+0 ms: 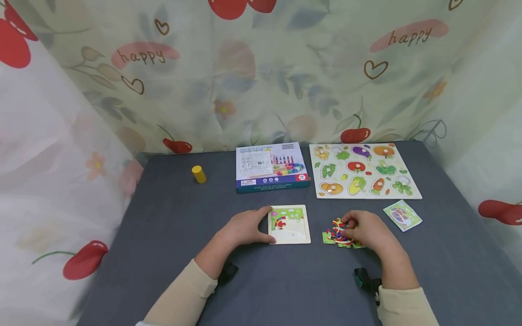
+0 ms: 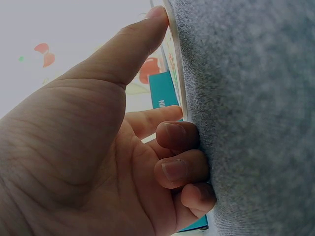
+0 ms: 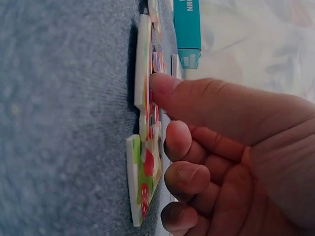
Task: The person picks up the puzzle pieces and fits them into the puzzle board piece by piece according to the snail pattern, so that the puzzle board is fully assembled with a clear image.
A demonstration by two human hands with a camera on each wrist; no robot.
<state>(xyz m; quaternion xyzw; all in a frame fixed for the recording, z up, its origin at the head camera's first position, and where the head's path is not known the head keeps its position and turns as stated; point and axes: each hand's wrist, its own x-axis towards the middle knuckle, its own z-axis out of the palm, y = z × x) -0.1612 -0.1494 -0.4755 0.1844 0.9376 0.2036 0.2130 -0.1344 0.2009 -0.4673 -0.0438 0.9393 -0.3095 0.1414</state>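
Left of my two hands (image 1: 246, 226): thumb and forefinger spread, gripping the left side of a square, pale-rimmed picture-puzzle tray (image 1: 291, 235), part-filled; other fingers curled in.
Right of my two hands (image 1: 369, 231): thumb and forefinger part-open, tips touching a heap of flat, multicoloured jigsaw pieces (image 1: 337, 236); whether one is pinched, I cannot tell.
Between my hands: tray, then heap at the right fingertips, on the dark grey cloth-covered desk (image 1: 261, 290).
Beyond the tray: one white-and-purple cardboard box with teal side (image 1: 269, 174), a printed paper on top.
Beyond my right hand: one white rectangular vegetable-picture board (image 1: 367, 198).
Right of it, near: one small square green-and-purple picture card (image 1: 403, 215).
Beyond my left hand, leftward: one yellow cylinder (image 1: 199, 174), upright.
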